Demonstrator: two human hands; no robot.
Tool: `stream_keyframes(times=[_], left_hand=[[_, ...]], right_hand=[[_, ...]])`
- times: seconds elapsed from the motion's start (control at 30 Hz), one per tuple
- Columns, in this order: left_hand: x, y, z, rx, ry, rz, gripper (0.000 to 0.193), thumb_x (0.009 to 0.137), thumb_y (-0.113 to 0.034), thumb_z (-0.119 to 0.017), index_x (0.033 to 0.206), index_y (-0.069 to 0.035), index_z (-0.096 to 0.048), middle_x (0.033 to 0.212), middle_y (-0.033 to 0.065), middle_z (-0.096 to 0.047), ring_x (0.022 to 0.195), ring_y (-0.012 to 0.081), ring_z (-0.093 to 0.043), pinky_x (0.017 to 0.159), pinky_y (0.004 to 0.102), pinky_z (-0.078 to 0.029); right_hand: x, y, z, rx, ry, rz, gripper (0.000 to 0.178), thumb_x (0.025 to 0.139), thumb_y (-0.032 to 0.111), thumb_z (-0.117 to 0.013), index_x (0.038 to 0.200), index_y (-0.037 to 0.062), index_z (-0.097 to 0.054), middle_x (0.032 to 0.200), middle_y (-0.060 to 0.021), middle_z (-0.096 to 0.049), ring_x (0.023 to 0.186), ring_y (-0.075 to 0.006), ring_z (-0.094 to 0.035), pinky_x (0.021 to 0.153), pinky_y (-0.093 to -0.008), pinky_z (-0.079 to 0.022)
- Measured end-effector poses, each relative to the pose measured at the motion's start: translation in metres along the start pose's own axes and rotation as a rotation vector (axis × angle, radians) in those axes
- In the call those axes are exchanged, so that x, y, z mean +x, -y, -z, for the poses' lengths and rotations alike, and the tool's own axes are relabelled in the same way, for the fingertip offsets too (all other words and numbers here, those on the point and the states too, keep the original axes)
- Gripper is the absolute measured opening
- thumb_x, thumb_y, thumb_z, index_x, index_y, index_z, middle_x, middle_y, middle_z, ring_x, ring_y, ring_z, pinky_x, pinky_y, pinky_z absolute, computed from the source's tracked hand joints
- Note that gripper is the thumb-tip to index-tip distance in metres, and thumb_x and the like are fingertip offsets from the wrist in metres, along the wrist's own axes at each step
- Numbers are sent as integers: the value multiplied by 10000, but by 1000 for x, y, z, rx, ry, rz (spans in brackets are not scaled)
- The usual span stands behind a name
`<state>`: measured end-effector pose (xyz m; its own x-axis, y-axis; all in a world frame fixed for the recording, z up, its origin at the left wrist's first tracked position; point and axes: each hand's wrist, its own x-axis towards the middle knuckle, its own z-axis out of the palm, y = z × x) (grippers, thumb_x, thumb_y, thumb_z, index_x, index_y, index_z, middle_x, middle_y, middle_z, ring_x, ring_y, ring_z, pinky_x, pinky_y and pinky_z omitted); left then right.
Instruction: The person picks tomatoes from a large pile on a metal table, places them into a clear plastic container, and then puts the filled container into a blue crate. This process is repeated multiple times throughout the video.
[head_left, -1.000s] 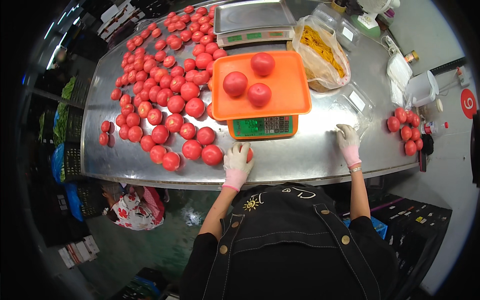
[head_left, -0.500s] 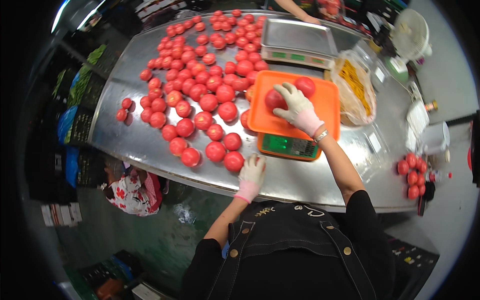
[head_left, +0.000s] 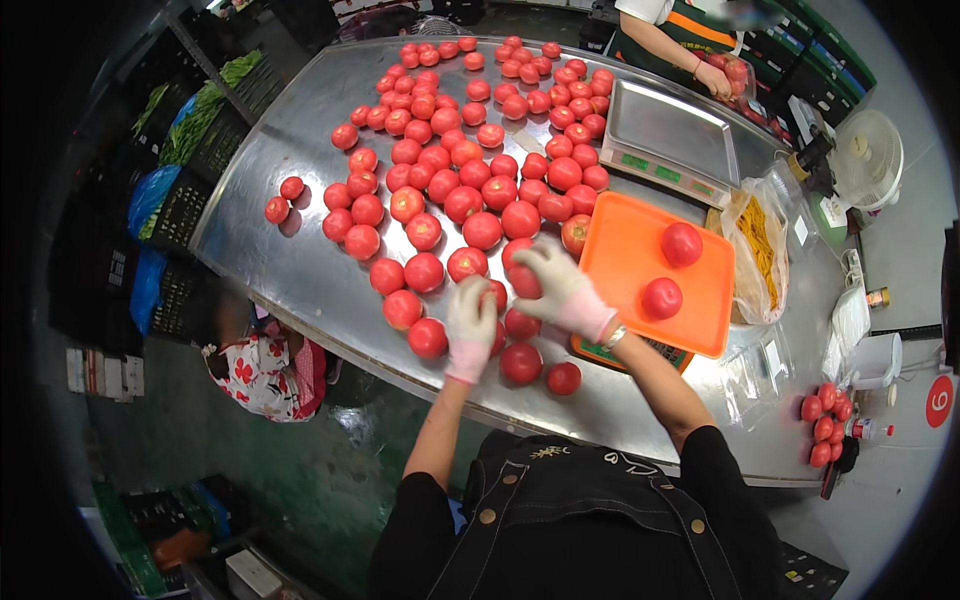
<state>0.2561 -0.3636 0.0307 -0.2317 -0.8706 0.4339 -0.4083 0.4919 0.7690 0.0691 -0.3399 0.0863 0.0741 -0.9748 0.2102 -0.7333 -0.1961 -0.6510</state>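
Both my hands wear pale gloves and are among the red tomatoes [head_left: 482, 230] spread over the metal table. My right hand [head_left: 562, 290] is closed around a tomato [head_left: 524, 281] just left of the orange tray [head_left: 615, 240]. Close by on its left, my left hand [head_left: 470, 325] curls its fingers around another tomato [head_left: 497, 293], which is partly hidden. Two tomatoes, one farther [head_left: 682, 244] and one nearer [head_left: 661, 298], lie apart in the tray. Under the tray sits an orange scale [head_left: 675, 355], mostly covered. Loose tomatoes [head_left: 521, 363] lie near the table's front edge.
A second scale [head_left: 670, 130] with a steel pan stands beyond the tray. A bag of yellow strips [head_left: 755, 250] lies right of it. Across the table a person's hand [head_left: 714, 80] handles bagged tomatoes. Another person [head_left: 265, 375] is low at the left. A fan [head_left: 868, 160] stands far right.
My right hand has left the tomatoes in the tray and moved left onto a tomato on the table. My left hand has closed on a tomato. The head view has shifted.
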Motion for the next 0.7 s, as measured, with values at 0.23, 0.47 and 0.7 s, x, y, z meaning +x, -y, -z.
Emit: stream_keyframes(times=[0.23, 0.47, 0.7], left_hand=[[91, 116, 18, 372, -100, 161, 404, 866, -208, -626, 1237, -67, -552, 1224, 204, -549, 1106, 402, -524, 976, 467, -431], [139, 147, 8, 477, 277, 466, 714, 737, -319, -721, 1378, -220, -422, 1258, 203, -504, 1097, 425, -557, 920, 506, -473], [141, 143, 23, -620, 33, 722, 550, 894, -402, -607, 1305, -49, -508, 1058, 152, -643, 707, 217, -637, 515, 284, -493]], right_hand=[[21, 5, -81, 16, -177, -210, 690, 781, 239, -731, 1385, 96, -428, 1345, -241, -422, 1188, -440, -482, 1000, -459, -442], [2, 9, -112, 260, -17, -88, 607, 857, 150, -665, 1388, 30, -397, 1372, -232, -432, 1220, -404, -499, 984, -443, -460], [-6, 20, -89, 273, -187, -175, 565, 859, 176, -685, 1357, 28, -462, 1367, -199, -472, 1192, -379, -537, 971, -419, -475]])
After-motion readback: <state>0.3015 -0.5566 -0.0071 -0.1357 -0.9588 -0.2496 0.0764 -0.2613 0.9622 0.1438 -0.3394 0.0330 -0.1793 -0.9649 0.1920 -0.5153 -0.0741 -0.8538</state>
